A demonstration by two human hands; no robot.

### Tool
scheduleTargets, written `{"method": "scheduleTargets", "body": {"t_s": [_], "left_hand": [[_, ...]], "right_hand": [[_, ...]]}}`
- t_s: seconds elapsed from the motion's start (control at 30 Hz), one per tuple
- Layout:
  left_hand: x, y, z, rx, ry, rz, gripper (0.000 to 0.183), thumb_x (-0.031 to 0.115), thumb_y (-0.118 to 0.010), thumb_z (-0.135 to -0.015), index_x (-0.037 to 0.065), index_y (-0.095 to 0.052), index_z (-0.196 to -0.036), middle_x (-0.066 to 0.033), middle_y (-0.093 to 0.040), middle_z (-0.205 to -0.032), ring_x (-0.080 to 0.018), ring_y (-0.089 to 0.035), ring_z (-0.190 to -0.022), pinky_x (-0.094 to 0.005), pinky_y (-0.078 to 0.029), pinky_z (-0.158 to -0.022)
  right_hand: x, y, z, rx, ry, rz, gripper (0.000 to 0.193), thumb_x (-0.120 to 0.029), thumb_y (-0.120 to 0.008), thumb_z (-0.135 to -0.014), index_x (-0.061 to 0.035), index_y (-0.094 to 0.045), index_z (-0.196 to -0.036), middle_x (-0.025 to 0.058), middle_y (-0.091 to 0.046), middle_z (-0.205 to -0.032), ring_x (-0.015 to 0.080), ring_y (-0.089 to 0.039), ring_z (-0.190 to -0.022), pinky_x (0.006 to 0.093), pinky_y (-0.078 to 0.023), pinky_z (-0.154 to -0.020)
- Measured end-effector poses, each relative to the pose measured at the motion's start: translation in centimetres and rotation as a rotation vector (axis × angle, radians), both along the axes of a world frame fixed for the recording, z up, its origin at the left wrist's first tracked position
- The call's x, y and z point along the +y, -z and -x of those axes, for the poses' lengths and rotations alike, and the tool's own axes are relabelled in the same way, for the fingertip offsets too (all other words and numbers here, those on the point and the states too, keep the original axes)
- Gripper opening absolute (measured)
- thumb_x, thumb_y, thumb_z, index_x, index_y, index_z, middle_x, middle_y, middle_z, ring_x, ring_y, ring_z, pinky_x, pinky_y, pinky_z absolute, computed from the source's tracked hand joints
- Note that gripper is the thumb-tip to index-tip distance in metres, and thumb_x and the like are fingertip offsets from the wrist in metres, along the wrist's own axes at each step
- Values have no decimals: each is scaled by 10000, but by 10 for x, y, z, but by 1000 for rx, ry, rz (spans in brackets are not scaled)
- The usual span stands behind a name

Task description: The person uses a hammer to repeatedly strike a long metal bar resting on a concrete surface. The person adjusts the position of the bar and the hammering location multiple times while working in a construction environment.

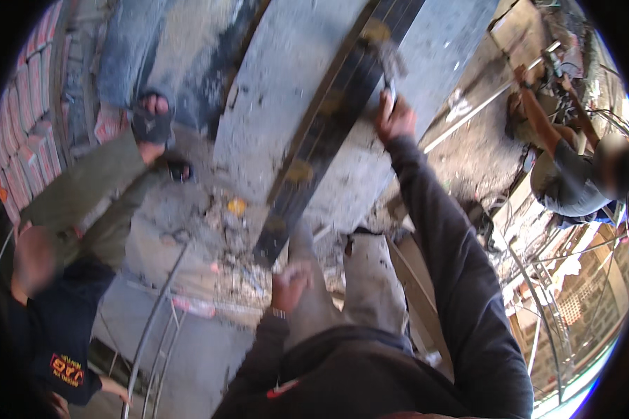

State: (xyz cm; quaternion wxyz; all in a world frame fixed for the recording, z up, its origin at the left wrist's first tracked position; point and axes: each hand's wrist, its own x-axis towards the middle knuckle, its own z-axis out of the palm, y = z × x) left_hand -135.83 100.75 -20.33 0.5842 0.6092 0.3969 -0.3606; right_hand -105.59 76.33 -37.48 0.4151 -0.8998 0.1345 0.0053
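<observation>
My right hand point(396, 120) is closed round the handle of a hammer point(391, 64), whose head is smeared by motion. The hammer is over the right edge of a long dark beam point(326, 120). This beam bears thin lines along its length and several round yellowish patches. It slants across a large grey panel point(286, 77), its near end close to my legs. By that near end, my left hand point(293, 285) is held low in front of my thigh with its fingers curled. Whatever it may hold is too blurred to make out.
At the left, a person in dark clothes point(63, 293) is close to a curved metal tube frame point(162, 297). Another person point(569, 178) crouches at the right, hands near a long pale rod point(479, 108). Red-and-grey stacked blocks point(31, 112) line the far left. Rubble point(241, 269) litters the ground.
</observation>
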Motion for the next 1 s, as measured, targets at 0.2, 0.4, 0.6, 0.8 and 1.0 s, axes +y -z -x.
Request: {"method": "scheduleTargets", "body": {"t_s": [0.2, 0.4, 0.6, 0.8, 1.0], "left_hand": [[-22, 68, -128, -384, -65, 64, 141, 23, -655, -878, -41, -654, -1003, -70, -679, -827, -131, -652, -738, -267, -545, -672], [-45, 120, -193, -684, -286, -15, 116, 3, -699, -855, -6, -649, -960, -66, -683, -873, -133, -657, -776, -271, -547, -725], [-30, 142, -182, -971, -169, -272, 151, -35, -710, -821, 31, -651, -943, -26, -680, -911, -93, -609, -791, -253, -504, -714], [-8, 146, -145, -900, -196, -265, 158, -72, -699, -799, 38, -643, -898, -10, -655, -913, -71, -564, -795, -237, -477, -705], [-34, 146, -199, -1050, -137, -348, 130, -37, -725, -791, 38, -656, -871, -20, -668, -871, -93, -590, -766, -260, -498, -693]], "right_hand": [[1, -10, -3, 120, 43, -38, 469, -441, -492, -985, -3, -645, -914, 276, -623, -735, 461, -647, -770, 481, -494, -656], [-1, -1, -4, 117, 5, 87, 539, -494, -478, -977, 2, -686, -977, 265, -668, -804, 426, -677, -822, 447, -525, -737], [-1, -1, -2, 123, 69, 31, 623, -572, -477, -949, 8, -690, -1030, 254, -691, -865, 403, -687, -891, 430, -524, -800], [-9, 15, -4, 37, 55, 107, 650, -611, -462, -950, 2, -666, -880, 181, -633, -667, 300, -652, -697, 423, -497, -680], [-12, 16, -3, 24, 56, 183, 691, -646, -451, -935, 6, -667, -855, 209, -628, -673, 339, -639, -692, 439, -490, -690]]}}
